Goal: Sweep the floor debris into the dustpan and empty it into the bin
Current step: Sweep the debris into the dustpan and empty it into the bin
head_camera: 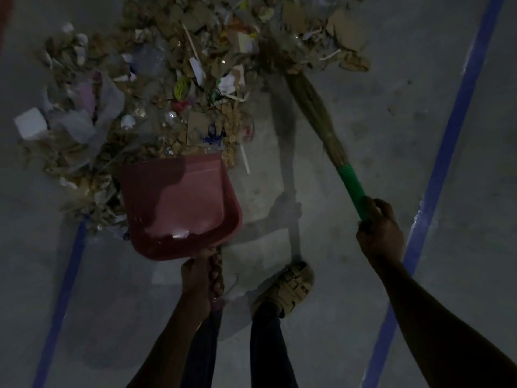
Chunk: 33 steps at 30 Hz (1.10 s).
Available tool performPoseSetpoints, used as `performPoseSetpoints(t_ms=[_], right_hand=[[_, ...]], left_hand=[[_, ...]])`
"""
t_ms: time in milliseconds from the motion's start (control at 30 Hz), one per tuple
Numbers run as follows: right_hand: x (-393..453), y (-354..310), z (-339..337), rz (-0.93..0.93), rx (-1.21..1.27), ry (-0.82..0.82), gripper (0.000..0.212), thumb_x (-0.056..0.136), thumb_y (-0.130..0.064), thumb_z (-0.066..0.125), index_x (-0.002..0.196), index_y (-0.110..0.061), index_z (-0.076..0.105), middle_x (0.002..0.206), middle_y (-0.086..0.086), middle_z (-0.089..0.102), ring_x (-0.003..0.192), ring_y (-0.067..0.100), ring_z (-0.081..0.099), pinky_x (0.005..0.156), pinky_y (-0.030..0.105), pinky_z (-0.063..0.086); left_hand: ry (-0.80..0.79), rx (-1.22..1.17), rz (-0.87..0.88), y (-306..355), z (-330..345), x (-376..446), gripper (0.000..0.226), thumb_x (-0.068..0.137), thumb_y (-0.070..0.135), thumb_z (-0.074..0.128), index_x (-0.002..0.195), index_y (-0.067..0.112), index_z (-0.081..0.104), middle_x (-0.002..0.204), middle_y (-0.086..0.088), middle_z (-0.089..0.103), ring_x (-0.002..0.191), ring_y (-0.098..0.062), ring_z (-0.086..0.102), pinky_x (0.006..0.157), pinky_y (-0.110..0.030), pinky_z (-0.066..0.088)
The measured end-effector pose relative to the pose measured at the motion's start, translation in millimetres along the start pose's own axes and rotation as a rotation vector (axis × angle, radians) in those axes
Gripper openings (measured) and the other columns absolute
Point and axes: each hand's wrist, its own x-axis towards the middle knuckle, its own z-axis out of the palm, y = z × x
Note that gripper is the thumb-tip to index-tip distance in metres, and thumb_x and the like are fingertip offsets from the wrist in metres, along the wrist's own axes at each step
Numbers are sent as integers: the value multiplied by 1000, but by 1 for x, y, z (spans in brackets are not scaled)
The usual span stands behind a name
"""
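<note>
A big pile of debris [167, 88], torn cardboard, paper, plastic and foam, covers the grey floor at the upper left and centre. A red dustpan [181, 203] lies on the floor with its open lip against the near edge of the pile; its tray holds nothing. My left hand [201, 278] grips the dustpan's handle from behind. My right hand [379, 231] grips the green handle of a straw broom [310, 107]. The broom slants up to the left, and its blurred bristles reach into the far side of the pile.
Blue tape lines [447, 141] run along the floor on the right and on the lower left. My sandalled foot [288, 287] stands between the dustpan and the broom. A white foam block [30, 123] sits at the pile's left edge. No bin is in view.
</note>
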Motion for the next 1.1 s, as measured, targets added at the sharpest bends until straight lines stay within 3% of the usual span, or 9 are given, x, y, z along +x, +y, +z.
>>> performPoseSetpoints(t_ms=[67, 167, 333, 433, 600, 733, 867, 967, 1100], right_hand=[[19, -16, 0, 41, 3, -43, 62, 81, -2, 65, 140, -18, 51, 142, 4, 44, 88, 39, 64, 67, 43, 54], [50, -49, 7, 46, -16, -161, 58, 89, -5, 61, 143, -14, 44, 142, 10, 41, 96, 38, 61, 78, 48, 56], [80, -125, 38, -78, -146, -437, 53, 91, -11, 57, 142, -16, 44, 136, 11, 43, 105, 34, 59, 83, 37, 53], [72, -165, 65, -94, -108, -494, 55, 90, -12, 60, 142, -11, 43, 136, 11, 46, 111, 35, 59, 90, 37, 51], [49, -199, 84, -218, -85, -598, 53, 88, -15, 62, 139, -13, 47, 133, 9, 47, 112, 33, 59, 90, 38, 52], [35, -212, 60, -253, 14, -496, 55, 83, -11, 70, 136, -12, 55, 131, 12, 55, 112, 35, 59, 91, 38, 51], [16, -211, 13, -237, 108, -332, 56, 77, -16, 72, 131, -9, 60, 125, 10, 62, 98, 33, 66, 83, 37, 56], [11, -202, -23, -214, 89, -187, 63, 72, -23, 66, 134, -12, 60, 126, 8, 61, 95, 31, 66, 80, 35, 55], [25, -185, -50, -141, 117, -26, 62, 76, -11, 74, 136, -16, 58, 128, 6, 60, 98, 31, 65, 81, 32, 52]], left_hand=[[2, -8, 8, 3, -3, 5, 45, 89, 27, 62, 45, 21, 51, 46, -3, 37, 32, -15, 30, 48, -24, 23], [-78, -59, -10, 7, -7, 11, 33, 81, 34, 66, 56, 17, 52, 49, -5, 36, 35, -15, 29, 51, -30, 19], [-79, -40, -24, 18, -19, 15, 37, 90, 35, 63, 60, 16, 52, 51, -5, 39, 32, -15, 31, 46, -23, 23], [-45, -32, -33, 34, -27, 8, 46, 97, 35, 61, 57, 15, 49, 46, -3, 38, 28, -13, 29, 39, -13, 23], [-21, -91, -43, 59, -62, 9, 42, 100, 29, 57, 65, 10, 43, 46, -6, 34, 27, -14, 28, 34, -14, 25], [-1, -51, -36, 83, -91, 14, 35, 99, 26, 56, 69, 10, 48, 48, -6, 38, 29, -15, 32, 38, -14, 26], [-8, 0, -81, 114, -100, 4, 36, 97, 32, 55, 65, 16, 49, 49, -4, 40, 32, -15, 35, 47, -16, 27], [-24, 27, -92, 141, -88, -4, 34, 96, 29, 54, 64, 18, 47, 49, -1, 37, 32, -14, 32, 46, -16, 29], [-88, 65, -42, 171, -50, -4, 34, 96, 24, 52, 63, 16, 46, 47, -1, 34, 31, -14, 27, 43, -14, 28]])
